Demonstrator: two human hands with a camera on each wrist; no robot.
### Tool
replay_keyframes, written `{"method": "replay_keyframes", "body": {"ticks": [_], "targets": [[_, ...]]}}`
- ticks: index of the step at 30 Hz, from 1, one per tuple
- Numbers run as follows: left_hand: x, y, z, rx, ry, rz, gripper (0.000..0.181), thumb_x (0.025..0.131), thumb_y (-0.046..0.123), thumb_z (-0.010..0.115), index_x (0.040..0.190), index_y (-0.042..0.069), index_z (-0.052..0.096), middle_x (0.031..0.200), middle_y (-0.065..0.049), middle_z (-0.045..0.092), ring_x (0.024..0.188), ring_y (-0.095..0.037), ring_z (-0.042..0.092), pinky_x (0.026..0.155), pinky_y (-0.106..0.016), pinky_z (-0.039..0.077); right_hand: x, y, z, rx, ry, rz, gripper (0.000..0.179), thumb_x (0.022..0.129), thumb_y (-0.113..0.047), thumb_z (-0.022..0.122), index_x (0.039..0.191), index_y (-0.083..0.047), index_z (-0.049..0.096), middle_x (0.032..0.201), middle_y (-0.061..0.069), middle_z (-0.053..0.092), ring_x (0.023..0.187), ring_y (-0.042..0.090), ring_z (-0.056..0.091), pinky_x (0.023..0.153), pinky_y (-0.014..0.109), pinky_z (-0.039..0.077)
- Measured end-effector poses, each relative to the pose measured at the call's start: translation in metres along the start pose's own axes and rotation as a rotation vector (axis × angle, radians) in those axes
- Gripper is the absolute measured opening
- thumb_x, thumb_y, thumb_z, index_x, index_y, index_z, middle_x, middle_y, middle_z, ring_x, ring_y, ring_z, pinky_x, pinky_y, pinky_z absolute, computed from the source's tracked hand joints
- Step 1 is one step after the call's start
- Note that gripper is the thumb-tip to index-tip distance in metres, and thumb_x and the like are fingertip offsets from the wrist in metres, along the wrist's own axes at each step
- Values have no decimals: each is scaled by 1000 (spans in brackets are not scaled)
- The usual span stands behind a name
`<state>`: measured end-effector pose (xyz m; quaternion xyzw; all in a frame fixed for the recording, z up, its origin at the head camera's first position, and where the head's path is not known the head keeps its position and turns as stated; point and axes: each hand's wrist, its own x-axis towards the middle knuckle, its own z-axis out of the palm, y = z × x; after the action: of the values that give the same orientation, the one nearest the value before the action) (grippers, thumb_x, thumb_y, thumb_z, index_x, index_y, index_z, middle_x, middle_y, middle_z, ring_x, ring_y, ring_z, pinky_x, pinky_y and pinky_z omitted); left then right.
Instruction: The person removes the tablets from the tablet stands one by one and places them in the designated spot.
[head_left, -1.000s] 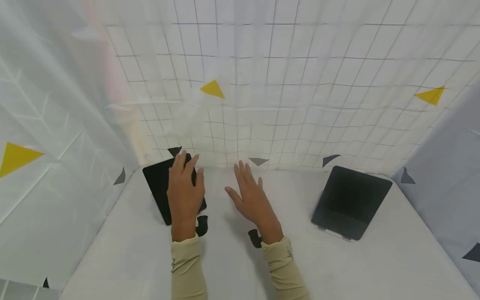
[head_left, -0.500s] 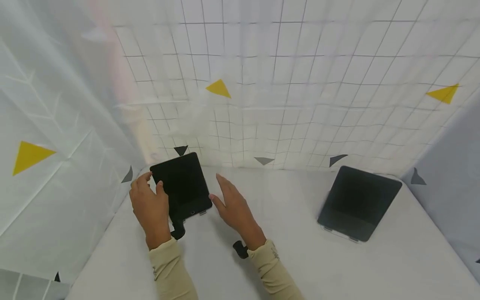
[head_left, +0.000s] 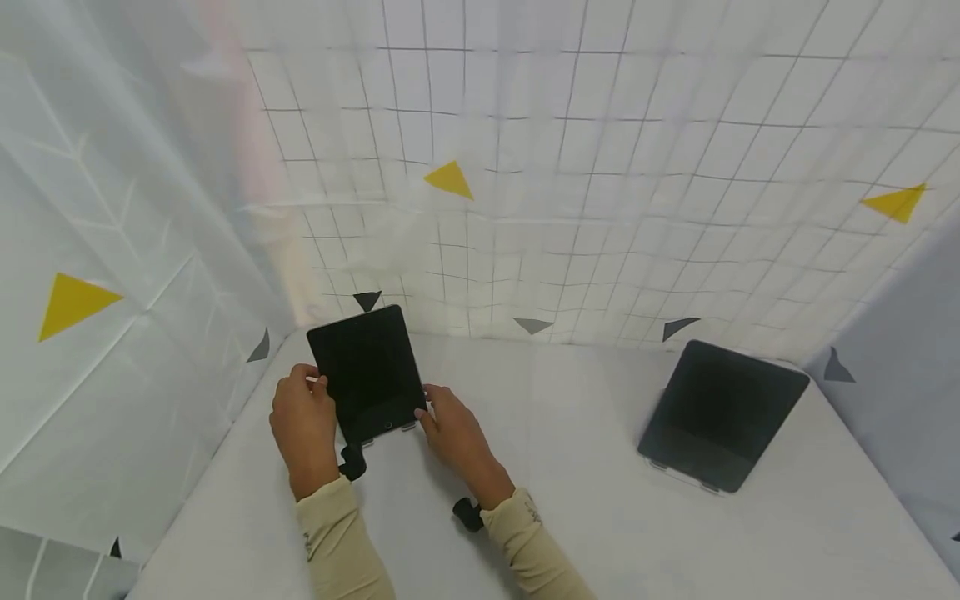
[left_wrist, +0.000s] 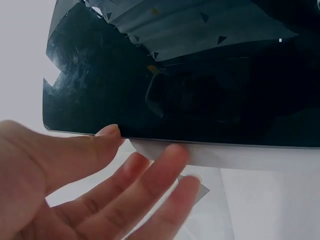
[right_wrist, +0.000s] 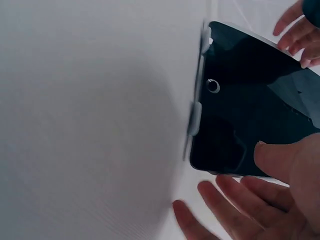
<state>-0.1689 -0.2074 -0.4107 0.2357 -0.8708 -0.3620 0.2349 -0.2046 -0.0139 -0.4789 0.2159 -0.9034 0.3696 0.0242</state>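
A black tablet with a round home button leans on a clear stand at the back left of the white table. My left hand is at its left edge. In the left wrist view, that thumb touches the edge and the fingers curl close beside it. My right hand holds the lower right edge. In the right wrist view its thumb lies over the screen, with some fingers at the edge and partly hidden behind it.
A second dark tablet leans on a similar clear stand at the right. White sheeting with a grid and yellow and grey triangles forms the back wall. More sheeting encloses the left side. Black wrist pieces sit under both wrists.
My left hand has moved from over the screen to the tablet's left edge. My right hand has come left and down to its right edge. The view has shifted slightly.
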Motion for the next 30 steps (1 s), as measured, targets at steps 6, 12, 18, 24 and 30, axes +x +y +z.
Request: {"method": "replay_keyframes", "body": {"ticks": [6, 12, 18, 24, 30], "targets": [[0, -4, -1, -3, 10, 41, 20, 105, 3, 60, 122, -7, 62, 104, -29, 59, 101, -46, 55, 93, -62, 39, 0, 3, 6, 1, 37, -29, 35, 109, -15, 59, 140, 0, 55, 128, 13, 64, 117, 26, 64, 95, 42, 53], [-2, -6, -6, -11, -4, 62, 16, 105, 3, 61, 119, -4, 62, 103, -29, 67, 94, -46, 61, 85, -61, 44, 2, 6, 11, 2, 91, -59, 28, 108, -11, 61, 132, 1, 58, 120, 13, 66, 109, 25, 66, 91, 40, 54], [-1, -8, -19, 40, -137, 64, 16, 107, 7, 57, 121, -1, 59, 103, -26, 70, 87, -42, 64, 74, -54, 46, 5, 7, 13, 0, 103, -61, 24, 108, -11, 61, 128, 1, 58, 109, 10, 66, 96, 21, 65, 81, 37, 54], [0, -7, -28, 46, -242, 50, 19, 107, 10, 59, 124, 0, 60, 98, -19, 72, 81, -33, 62, 68, -45, 45, 9, 9, 15, -72, 133, -68, 22, 109, -15, 59, 128, -3, 60, 98, 4, 65, 82, 15, 59, 71, 31, 51], [-1, -6, -34, 31, -247, 56, 20, 103, 5, 62, 120, -5, 67, 95, -21, 75, 94, -40, 61, 75, -50, 47, 12, 9, 16, -132, 180, -73, 14, 110, -19, 57, 116, -8, 61, 84, -1, 58, 71, 14, 50, 61, 29, 44]]}}
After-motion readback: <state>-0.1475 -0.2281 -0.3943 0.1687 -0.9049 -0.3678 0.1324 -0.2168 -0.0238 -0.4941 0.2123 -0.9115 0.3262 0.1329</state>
